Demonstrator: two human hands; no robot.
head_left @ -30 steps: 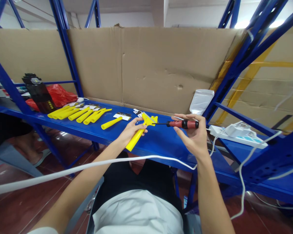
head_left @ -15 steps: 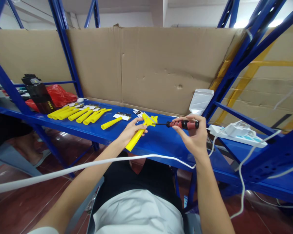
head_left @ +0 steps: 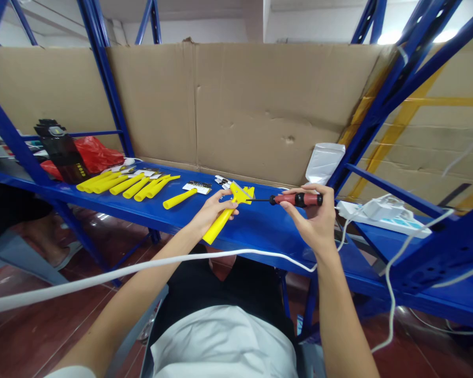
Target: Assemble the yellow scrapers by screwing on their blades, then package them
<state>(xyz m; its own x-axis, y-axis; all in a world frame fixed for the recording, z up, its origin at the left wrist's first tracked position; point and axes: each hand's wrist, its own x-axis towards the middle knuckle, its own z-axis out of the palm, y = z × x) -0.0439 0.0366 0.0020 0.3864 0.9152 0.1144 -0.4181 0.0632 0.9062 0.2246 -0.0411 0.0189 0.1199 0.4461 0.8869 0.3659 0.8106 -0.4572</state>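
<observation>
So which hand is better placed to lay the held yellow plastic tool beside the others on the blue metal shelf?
Probably your left hand: it grips the yellow plastic tool and is nearer the yellow-handled tools on the blue metal shelf. Your right hand holds a red-and-black screwdriver.

Brown cardboard backing [head_left: 240, 105], blue metal rack [head_left: 103, 73], pale wall [head_left: 216, 30], glossy red-brown tiled floor [head_left: 23, 336]

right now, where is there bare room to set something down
Mainly the blue shelf below the screwdriver, between the yellow tool in the left hand and the right hand. Crowded: left end, with yellow-handled tools, black bottle and red bag; right, around the power strip.
</observation>
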